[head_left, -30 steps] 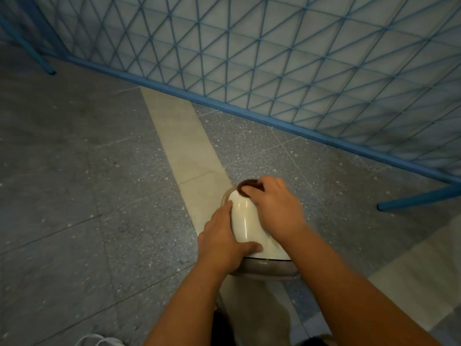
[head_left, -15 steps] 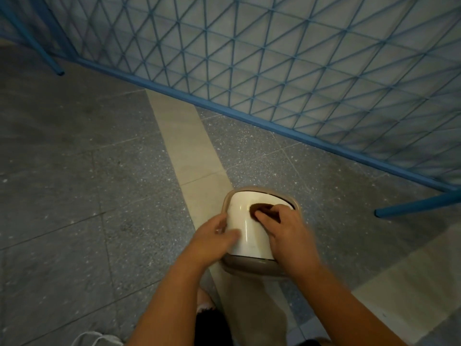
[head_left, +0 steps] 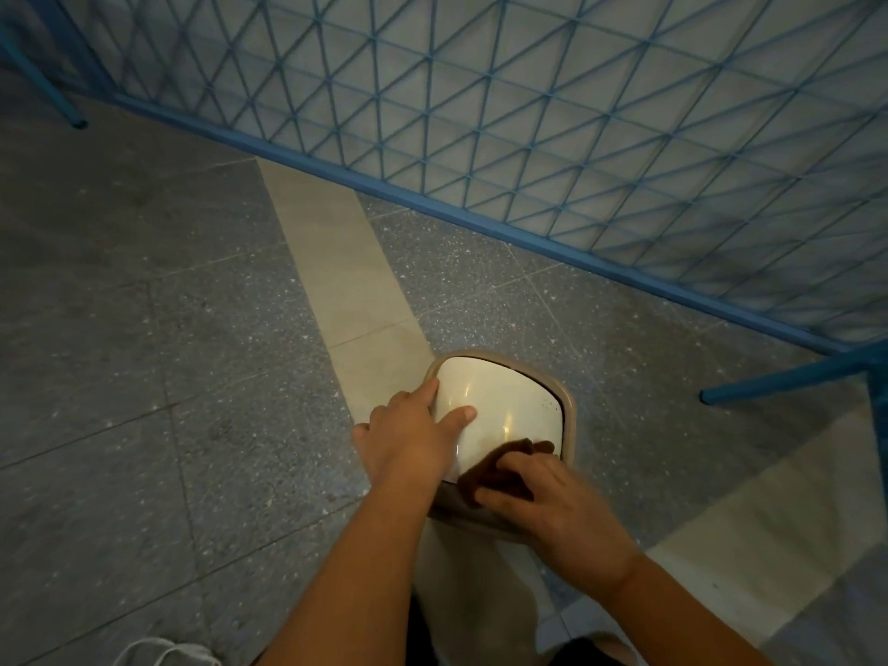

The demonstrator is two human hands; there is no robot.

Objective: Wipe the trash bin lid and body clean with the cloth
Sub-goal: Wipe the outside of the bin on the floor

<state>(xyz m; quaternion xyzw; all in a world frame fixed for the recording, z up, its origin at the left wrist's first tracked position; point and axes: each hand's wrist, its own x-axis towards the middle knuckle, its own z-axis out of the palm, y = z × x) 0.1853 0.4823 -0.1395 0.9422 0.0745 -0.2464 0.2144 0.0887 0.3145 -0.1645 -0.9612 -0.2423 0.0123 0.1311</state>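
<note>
A small trash bin stands on the floor below me; its glossy white lid sits inside a tan rim. My left hand rests on the lid's left edge, fingers spread, thumb on the white top. My right hand presses a dark brown cloth against the near right part of the lid. The bin's body is mostly hidden under the lid and my hands.
A blue metal mesh fence runs diagonally behind the bin, with blue feet sticking out on the right. The floor is grey speckled tile with a beige strip. A white shoe shows at the bottom left.
My right hand has dragged the cloth from the lid's far end toward me to the near right edge. My left hand slid from the near left side up along the lid's left edge.
</note>
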